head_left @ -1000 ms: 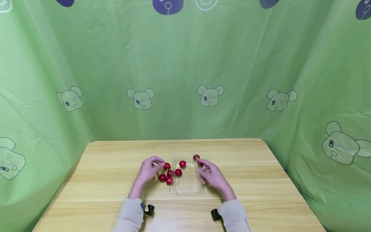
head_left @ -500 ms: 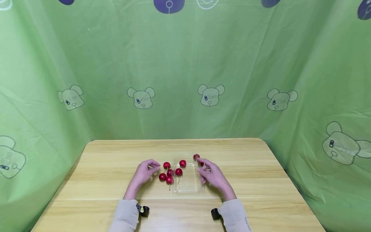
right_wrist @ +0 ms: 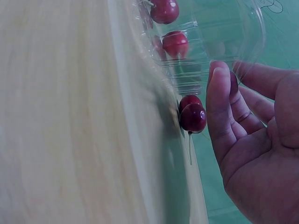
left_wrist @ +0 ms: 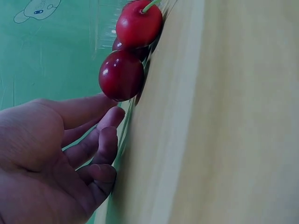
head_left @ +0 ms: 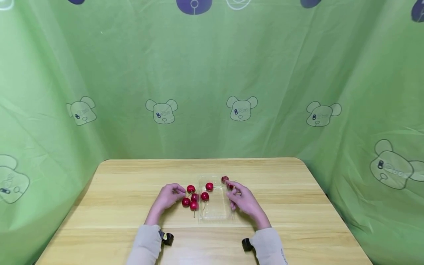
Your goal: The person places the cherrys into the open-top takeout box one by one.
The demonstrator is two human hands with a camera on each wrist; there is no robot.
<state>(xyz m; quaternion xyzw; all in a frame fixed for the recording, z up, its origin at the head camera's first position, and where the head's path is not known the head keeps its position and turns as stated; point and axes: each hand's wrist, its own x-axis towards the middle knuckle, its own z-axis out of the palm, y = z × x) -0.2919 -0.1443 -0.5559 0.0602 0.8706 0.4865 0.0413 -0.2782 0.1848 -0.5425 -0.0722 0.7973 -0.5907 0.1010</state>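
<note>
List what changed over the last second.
The left hand drew back leftward from the cherries on that side of the clear box, then came partway toward them again. Nothing was visibly picked up or let go. The right hand stayed at the box's right edge; box and cherries stayed put.

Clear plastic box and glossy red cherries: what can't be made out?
Head view: a glossy red round cherry, partly covered by the right hand.
Left wrist view: a rear dark-red cherry, mostly hidden by nearer cherries.
Right wrist view: the clear plastic box, cut off by the top edge.
</note>
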